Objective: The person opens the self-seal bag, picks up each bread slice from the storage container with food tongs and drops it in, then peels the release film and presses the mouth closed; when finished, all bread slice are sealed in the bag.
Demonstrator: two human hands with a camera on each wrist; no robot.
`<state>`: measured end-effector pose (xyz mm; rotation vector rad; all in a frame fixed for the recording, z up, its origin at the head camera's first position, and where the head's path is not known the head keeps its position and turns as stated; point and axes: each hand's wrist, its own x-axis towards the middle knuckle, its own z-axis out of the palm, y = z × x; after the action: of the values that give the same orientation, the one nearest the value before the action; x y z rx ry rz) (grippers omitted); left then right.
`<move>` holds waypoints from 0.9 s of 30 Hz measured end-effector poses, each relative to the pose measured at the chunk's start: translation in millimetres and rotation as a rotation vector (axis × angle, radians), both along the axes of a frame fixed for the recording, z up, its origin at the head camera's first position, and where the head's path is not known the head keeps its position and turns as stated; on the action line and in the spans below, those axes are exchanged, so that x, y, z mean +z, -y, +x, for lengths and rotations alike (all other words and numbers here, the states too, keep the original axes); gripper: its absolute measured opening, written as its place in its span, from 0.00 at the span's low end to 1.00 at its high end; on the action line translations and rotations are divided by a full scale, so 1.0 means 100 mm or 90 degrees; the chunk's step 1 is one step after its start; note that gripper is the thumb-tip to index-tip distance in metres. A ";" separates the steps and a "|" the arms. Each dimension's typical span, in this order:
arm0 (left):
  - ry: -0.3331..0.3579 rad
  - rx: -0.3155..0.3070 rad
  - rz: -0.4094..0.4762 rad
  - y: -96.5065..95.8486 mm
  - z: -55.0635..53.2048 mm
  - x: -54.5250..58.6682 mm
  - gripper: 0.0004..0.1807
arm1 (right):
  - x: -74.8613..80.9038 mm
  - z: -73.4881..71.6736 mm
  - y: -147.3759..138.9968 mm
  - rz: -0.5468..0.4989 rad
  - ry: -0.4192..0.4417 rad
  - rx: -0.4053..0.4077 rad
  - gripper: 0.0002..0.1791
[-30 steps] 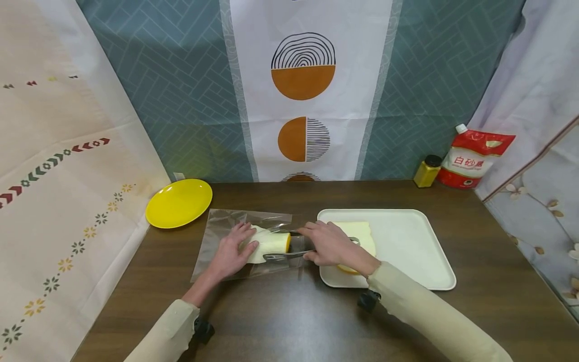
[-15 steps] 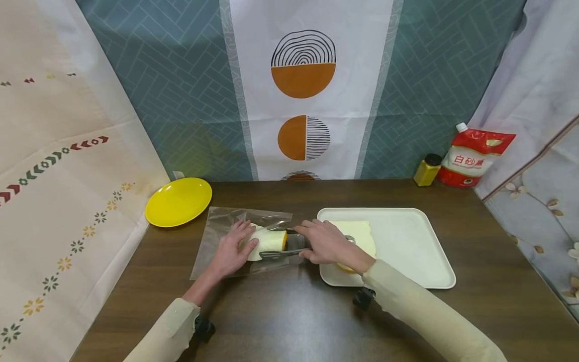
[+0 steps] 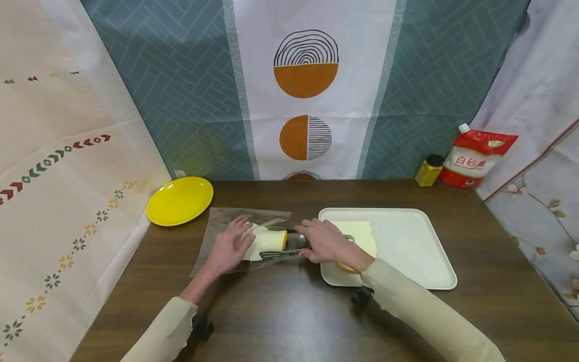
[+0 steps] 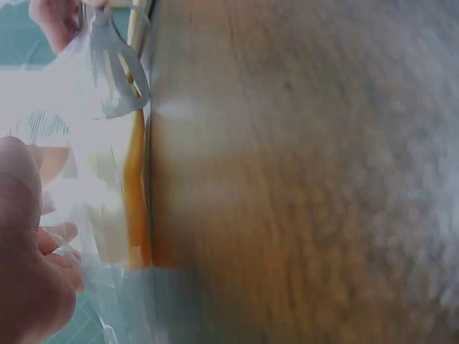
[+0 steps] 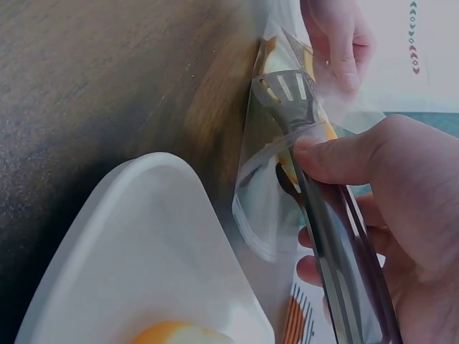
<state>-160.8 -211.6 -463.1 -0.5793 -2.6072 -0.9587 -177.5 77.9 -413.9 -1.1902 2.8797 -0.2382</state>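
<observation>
My right hand (image 3: 323, 242) grips a pair of metal tongs (image 5: 331, 236), thumb on one arm and fingers on the other. The slotted tong ends reach through the mouth of a clear plastic bag (image 3: 212, 229) lying on the table. Inside the bag, a pale bread slice (image 3: 268, 241) with an orange-yellow crust lies between the tong ends. Over the bag's left part rests my left hand (image 3: 228, 249), its fingers spread across the film and the slice's far end. A second bread slice (image 3: 360, 235) lies on the white tray (image 3: 411, 246), partly hidden by my right hand.
A yellow plate (image 3: 180, 201) stands at the back left. At the back right are a yellow jar (image 3: 427, 173) with a black lid and a red-and-white pouch (image 3: 470, 158). The tray's left rim is right under my right wrist. Hanging cloths enclose the table.
The tongs and my right hand have moved a little left, deeper into the bag. My left hand has slid slightly left, so more of the bread slice shows.
</observation>
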 end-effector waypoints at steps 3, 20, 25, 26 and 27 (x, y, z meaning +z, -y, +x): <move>0.016 -0.001 0.002 0.00 0.01 0.01 0.20 | 0.01 0.00 0.02 -0.005 0.004 0.004 0.35; -0.015 -0.014 0.029 -0.03 0.03 -0.01 0.19 | 0.04 -0.03 0.07 -0.014 0.039 -0.015 0.35; -0.012 -0.019 0.032 -0.04 0.04 -0.02 0.19 | 0.05 -0.03 0.11 -0.020 0.029 -0.003 0.35; -0.013 -0.021 0.033 -0.04 0.04 -0.02 0.19 | 0.05 -0.02 0.12 -0.017 0.026 -0.001 0.35; -0.014 -0.022 0.036 -0.05 0.04 -0.03 0.19 | 0.06 -0.02 0.13 -0.014 0.025 0.000 0.35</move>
<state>-157.0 -207.0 -465.6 -0.6196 -2.5495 -1.0264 -179.6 64.6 -408.2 -1.1758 2.8509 -0.2906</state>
